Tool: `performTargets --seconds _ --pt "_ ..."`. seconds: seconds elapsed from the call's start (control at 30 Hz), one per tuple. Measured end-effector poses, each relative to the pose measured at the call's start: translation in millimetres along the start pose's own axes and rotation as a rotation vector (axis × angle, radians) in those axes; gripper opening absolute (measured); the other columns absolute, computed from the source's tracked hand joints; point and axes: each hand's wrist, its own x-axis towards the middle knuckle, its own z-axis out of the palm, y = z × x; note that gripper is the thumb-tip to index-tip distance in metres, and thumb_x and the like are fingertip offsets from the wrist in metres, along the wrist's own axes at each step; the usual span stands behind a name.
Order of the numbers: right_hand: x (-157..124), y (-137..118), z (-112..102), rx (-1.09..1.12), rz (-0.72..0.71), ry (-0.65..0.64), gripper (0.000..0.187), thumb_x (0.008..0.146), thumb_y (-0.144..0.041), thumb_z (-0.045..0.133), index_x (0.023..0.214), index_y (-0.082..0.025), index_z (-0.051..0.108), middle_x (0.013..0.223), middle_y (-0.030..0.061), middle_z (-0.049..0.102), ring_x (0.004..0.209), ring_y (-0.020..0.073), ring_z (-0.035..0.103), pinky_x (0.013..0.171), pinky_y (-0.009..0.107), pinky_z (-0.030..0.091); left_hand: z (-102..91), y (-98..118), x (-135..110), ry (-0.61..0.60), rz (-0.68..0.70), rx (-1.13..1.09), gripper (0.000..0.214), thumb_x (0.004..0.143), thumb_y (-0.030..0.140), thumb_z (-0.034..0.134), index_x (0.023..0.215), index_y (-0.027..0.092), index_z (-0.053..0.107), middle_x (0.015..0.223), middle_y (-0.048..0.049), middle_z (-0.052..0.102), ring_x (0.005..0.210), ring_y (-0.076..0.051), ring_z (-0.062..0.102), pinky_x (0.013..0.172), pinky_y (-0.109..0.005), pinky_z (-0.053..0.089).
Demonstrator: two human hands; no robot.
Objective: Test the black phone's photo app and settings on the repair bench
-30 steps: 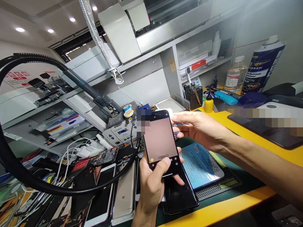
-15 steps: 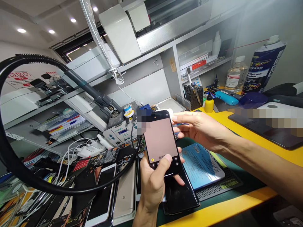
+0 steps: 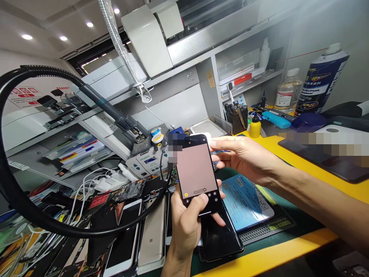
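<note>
A black smartphone (image 3: 196, 169) with a lit pinkish screen stands upright in front of me. My left hand (image 3: 186, 227) grips its lower end, thumb resting on the bottom of the screen by the on-screen buttons. My right hand (image 3: 245, 156) reaches behind the phone's top edge, its fingers curled round the back near the upper right corner. Beneath them lies another black phone (image 3: 220, 238) flat on the mat, beside a blue-backed phone (image 3: 245, 202).
A black gooseneck hose (image 3: 34, 215) loops across the left. Several phones and parts (image 3: 129, 238) and white cables (image 3: 95, 184) crowd the left bench. A soldering station (image 3: 147, 157) stands behind. Bottles, a spray can (image 3: 319, 79) and a tool cup (image 3: 238, 117) sit on the yellow bench at right.
Almost nothing: the phone and both hands hold their places, with the thumb shifting very slightly on the lower screen.
</note>
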Motion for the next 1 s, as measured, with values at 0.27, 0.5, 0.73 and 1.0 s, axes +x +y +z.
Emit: performTargets --seconds 0.27,0.5,0.73,1.0 --pt "0.6 0.8 -1.1 0.007 0.000 0.003 0.006 0.081 -0.019 0.077 0.081 -0.013 0.078 0.086 0.0057 0.070 0.067 0.0113 0.062 0.055 0.019 0.053 -1.7 -1.9 0.7 -0.007 -0.014 -0.048 0.045 0.085 0.022 0.060 0.129 0.009 0.061 0.105 -0.0186 0.077 0.088 -0.034 0.076 0.042 -0.029 0.058" --pt "0.0 0.3 -0.4 -0.005 -0.008 -0.003 0.007 0.085 -0.017 0.074 0.082 -0.012 0.078 0.086 0.0054 0.068 0.067 0.0107 0.061 0.055 0.018 0.052 2.9 1.9 -0.8 0.023 -0.020 -0.047 0.064 0.085 0.019 0.058 0.147 0.011 0.048 0.104 -0.0164 0.078 0.086 -0.033 0.075 0.041 -0.029 0.057" --pt "1.6 0.9 -1.4 -0.002 0.004 -0.006 0.006 0.084 -0.018 0.075 0.082 -0.013 0.079 0.080 0.0039 0.067 0.063 0.0104 0.059 0.055 0.018 0.053 0.8 0.0 -0.5 0.021 -0.013 -0.035 0.046 0.083 0.021 0.060 0.128 0.009 0.060 0.104 -0.0183 0.077 0.089 -0.035 0.075 0.041 -0.030 0.058" --pt "0.1 0.6 -0.8 -0.003 0.000 -0.005 0.006 0.083 -0.018 0.076 0.081 -0.013 0.078 0.078 0.0029 0.066 0.063 0.0103 0.060 0.055 0.018 0.053 0.6 -2.1 1.5 0.021 -0.008 -0.031 0.055 0.086 0.024 0.064 0.138 0.008 0.055 0.102 -0.0186 0.077 0.085 -0.034 0.076 0.039 -0.028 0.057"
